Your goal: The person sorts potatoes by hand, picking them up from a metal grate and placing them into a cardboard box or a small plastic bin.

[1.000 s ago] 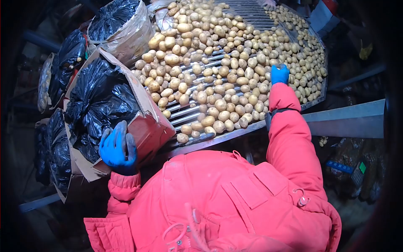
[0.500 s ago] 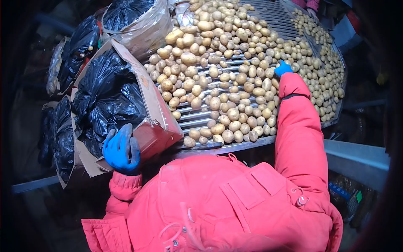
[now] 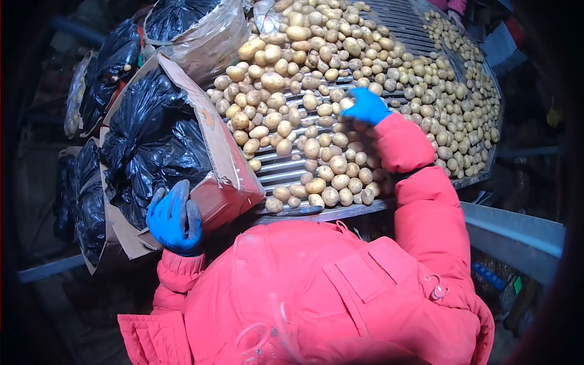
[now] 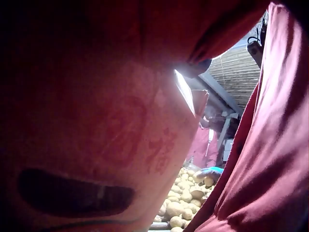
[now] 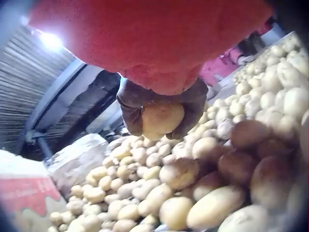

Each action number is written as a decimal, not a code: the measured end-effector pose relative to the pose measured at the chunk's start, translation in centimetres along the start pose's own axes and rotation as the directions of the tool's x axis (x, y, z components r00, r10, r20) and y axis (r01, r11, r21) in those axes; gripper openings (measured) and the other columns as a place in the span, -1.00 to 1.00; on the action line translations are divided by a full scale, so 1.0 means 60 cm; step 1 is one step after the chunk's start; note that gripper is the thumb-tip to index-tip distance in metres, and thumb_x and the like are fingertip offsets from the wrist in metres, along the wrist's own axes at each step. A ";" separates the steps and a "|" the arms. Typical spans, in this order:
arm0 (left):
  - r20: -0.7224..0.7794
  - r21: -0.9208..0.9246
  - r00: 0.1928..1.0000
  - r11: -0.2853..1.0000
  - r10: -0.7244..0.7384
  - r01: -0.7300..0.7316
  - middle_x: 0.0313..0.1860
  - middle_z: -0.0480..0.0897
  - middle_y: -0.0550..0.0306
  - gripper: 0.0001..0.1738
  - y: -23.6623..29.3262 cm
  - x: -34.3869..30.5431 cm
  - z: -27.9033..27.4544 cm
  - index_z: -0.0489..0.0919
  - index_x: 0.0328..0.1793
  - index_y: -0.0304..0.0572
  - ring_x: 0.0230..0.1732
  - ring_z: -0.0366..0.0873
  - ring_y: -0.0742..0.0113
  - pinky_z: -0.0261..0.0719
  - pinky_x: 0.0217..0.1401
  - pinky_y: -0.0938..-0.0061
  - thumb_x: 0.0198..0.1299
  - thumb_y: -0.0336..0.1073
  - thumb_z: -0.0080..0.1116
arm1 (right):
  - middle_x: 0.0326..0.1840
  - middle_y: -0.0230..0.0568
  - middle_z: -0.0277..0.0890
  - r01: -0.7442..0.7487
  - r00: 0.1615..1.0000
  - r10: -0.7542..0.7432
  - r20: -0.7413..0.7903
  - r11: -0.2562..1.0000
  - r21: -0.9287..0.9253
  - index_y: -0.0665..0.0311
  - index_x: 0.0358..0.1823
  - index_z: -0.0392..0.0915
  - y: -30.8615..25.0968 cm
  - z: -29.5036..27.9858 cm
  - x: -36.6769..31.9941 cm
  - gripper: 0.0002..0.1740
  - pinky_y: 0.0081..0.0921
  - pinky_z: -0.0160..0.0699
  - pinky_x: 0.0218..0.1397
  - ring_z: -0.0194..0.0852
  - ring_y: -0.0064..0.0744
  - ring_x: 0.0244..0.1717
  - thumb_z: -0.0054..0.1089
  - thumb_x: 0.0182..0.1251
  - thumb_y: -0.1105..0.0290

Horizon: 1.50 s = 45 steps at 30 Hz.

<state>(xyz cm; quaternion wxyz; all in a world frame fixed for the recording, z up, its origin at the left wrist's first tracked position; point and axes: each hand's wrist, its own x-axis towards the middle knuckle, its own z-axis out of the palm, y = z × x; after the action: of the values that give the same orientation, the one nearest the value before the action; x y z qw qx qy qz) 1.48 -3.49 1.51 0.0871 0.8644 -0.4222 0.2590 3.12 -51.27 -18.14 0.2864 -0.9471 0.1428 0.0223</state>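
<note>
My right hand (image 3: 368, 107), in a blue glove with dark grey palm and fingertips, holds one potato (image 5: 161, 120) between fingers and thumb. It is over the middle of a broad heap of potatoes (image 3: 426, 103) spread on a slatted metal table (image 3: 277, 168). My left hand (image 3: 173, 217), gloved alike, rests at the near edge of a cardboard box (image 3: 234, 182), its fingers loosely bent. Black plastic (image 3: 152, 131) lines this box. In the left wrist view the box's outer wall (image 4: 120, 125), with a hand slot, fills most of the picture.
More bags and boxes stand at left, including a white wrapped sack (image 3: 210, 45) with black plastic in it. Another person's sleeve (image 3: 456, 6) shows at the far edge. A metal beam (image 3: 517, 234) runs off to the right of the table.
My right hand has drawn back left from the right part of the heap and now has a potato in its fingers. The left hand stays at the box. The head view has shifted slightly.
</note>
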 end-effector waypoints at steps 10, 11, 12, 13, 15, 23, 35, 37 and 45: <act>-0.040 -0.020 0.999 1.000 0.002 -0.003 -0.03 0.76 -0.06 -0.70 0.000 -0.003 -0.004 0.67 0.07 -0.37 -0.02 0.71 0.05 0.54 0.23 0.12 0.24 -0.44 0.16 | 0.12 0.05 0.64 0.030 0.892 0.100 0.442 0.960 -0.278 0.14 0.18 0.59 -0.070 0.043 0.007 -0.20 -0.14 0.62 0.14 0.64 0.04 0.11 0.49 -0.12 -0.10; -0.042 -0.020 0.999 1.000 0.006 -0.006 -0.03 0.76 -0.06 -0.70 0.000 -0.002 -0.005 0.67 0.07 -0.37 -0.03 0.71 0.05 0.54 0.23 0.12 0.24 -0.44 0.17 | 0.12 0.05 0.64 0.013 0.902 0.073 0.426 0.980 -0.196 0.17 0.17 0.59 -0.058 0.056 0.005 -0.21 -0.16 0.63 0.14 0.65 0.01 0.11 0.50 -0.11 -0.09; -0.044 -0.020 0.999 1.000 0.008 -0.009 -0.03 0.76 -0.06 -0.70 0.001 -0.001 -0.006 0.68 0.07 -0.37 -0.03 0.71 0.05 0.54 0.22 0.12 0.24 -0.44 0.17 | 0.12 0.05 0.65 -0.002 0.911 0.048 0.408 0.994 -0.113 0.20 0.16 0.60 -0.047 0.068 0.000 -0.21 -0.17 0.63 0.13 0.65 -0.02 0.10 0.51 -0.10 -0.09; -0.043 -0.022 0.999 1.000 0.011 -0.012 -0.03 0.76 -0.05 -0.70 0.001 -0.003 -0.007 0.68 0.07 -0.37 -0.03 0.71 0.05 0.55 0.22 0.12 0.24 -0.43 0.17 | 0.12 0.05 0.65 -0.019 0.920 0.028 0.390 0.999 -0.027 0.23 0.15 0.60 -0.036 0.080 -0.005 -0.21 -0.19 0.63 0.12 0.66 -0.04 0.10 0.52 -0.10 -0.08; -0.057 -0.030 0.998 0.999 0.024 -0.026 -0.04 0.76 -0.05 -0.70 -0.001 -0.005 -0.005 0.68 0.07 -0.37 -0.04 0.71 0.05 0.55 0.21 0.12 0.25 -0.42 0.16 | 0.04 0.06 0.66 -0.028 0.935 0.024 0.353 1.000 0.007 0.25 0.07 0.64 -0.044 0.076 -0.016 -0.25 -0.17 0.61 0.06 0.66 -0.02 0.03 0.53 -0.11 -0.09; -0.047 -0.073 0.998 0.997 0.029 -0.033 -0.04 0.75 -0.06 -0.72 0.001 -0.006 -0.009 0.69 0.06 -0.37 -0.05 0.71 0.02 0.55 0.20 0.12 0.28 -0.41 0.14 | -0.17 -0.35 0.59 -0.195 0.981 0.104 0.166 0.463 0.864 0.25 0.07 0.59 -0.048 0.042 -0.146 -0.51 -0.46 0.49 -0.11 0.53 -0.44 -0.17 0.49 0.12 0.24; -0.119 -0.099 0.987 0.988 0.106 -0.118 0.06 0.73 -0.05 -0.69 0.009 -0.018 -0.017 0.67 0.15 -0.35 0.03 0.67 -0.02 0.51 0.24 0.20 0.36 -0.37 0.12 | 0.09 -0.01 0.57 0.076 0.963 0.248 0.109 -0.635 0.769 0.31 0.21 0.44 -0.052 0.097 -0.417 -0.32 -0.33 0.76 -0.28 0.64 -0.03 0.06 0.04 0.40 -0.18; -0.118 -0.092 0.986 0.987 0.119 -0.131 0.07 0.73 -0.04 -0.69 0.011 -0.018 -0.019 0.66 0.15 -0.35 0.03 0.67 -0.02 0.51 0.25 0.20 0.36 -0.37 0.12 | -0.03 0.03 0.62 0.027 0.957 0.234 0.173 -0.664 0.747 0.28 0.21 0.47 -0.102 0.080 -0.483 -0.27 -0.30 0.72 -0.34 0.68 -0.05 -0.16 0.04 0.39 -0.26; -0.112 -0.129 0.985 0.981 0.132 -0.146 0.10 0.72 -0.04 -0.67 0.010 -0.023 -0.021 0.64 0.18 -0.36 0.08 0.69 0.05 0.49 0.28 0.18 0.38 -0.35 0.09 | -0.32 -0.03 0.58 0.239 0.580 0.724 0.374 -0.590 0.771 0.19 -0.27 0.53 0.118 0.207 -0.790 -0.44 -0.01 0.70 -0.26 0.60 -0.01 -0.40 0.14 0.30 -0.23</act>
<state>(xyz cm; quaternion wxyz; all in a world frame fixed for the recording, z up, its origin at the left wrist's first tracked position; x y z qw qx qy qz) -0.13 -2.46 1.81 0.1496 0.8102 -0.4933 0.2792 -43.79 -37.85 -26.44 0.8250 -0.0481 0.4847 -0.2868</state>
